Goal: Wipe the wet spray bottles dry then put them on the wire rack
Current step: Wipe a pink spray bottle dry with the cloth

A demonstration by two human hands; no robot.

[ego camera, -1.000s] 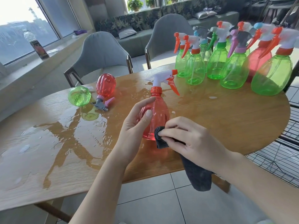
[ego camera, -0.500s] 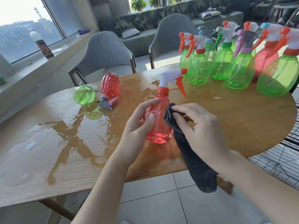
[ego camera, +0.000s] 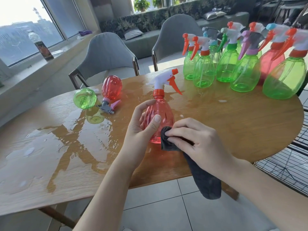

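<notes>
Red spray bottle (ego camera: 158, 117), white head with orange trigger, stands upright on the worktop (ego camera: 233, 130) near its front edge; every place below is given from this bottle.

Far left of it: a broad pool of water (ego camera: 55, 147) on the wood. Left and behind: a green bottle (ego camera: 85, 98) and a second red bottle (ego camera: 111, 88) lie on their sides, touching or nearly so, at the pool's edge. Both look unwiped.

Left hand (ego camera: 141, 124) grips the bottle's left flank, fingers (ego camera: 145, 104) curled round the shoulder, thumb across the front.

Just right, at the bottle's lower body: right hand (ego camera: 196, 140) pinches a dark grey cloth (ego camera: 205, 180) against the plastic; the cloth's tail hangs off the worktop edge.

Change: half a second ago the cloth was up near the bottle's shoulder; it is now down by the base, about where it was a second ago. Judgement: up-and-down strokes, wiping mid-course, this bottle not yet ready to go.

Behind and right: a cluster of standing bottles (ego camera: 240, 67), mostly green, one red. Whether they are dry I cannot tell.

Far right, below the worktop edge: wire rack (ego camera: 283, 165), no bottle seen on the visible part.
</notes>
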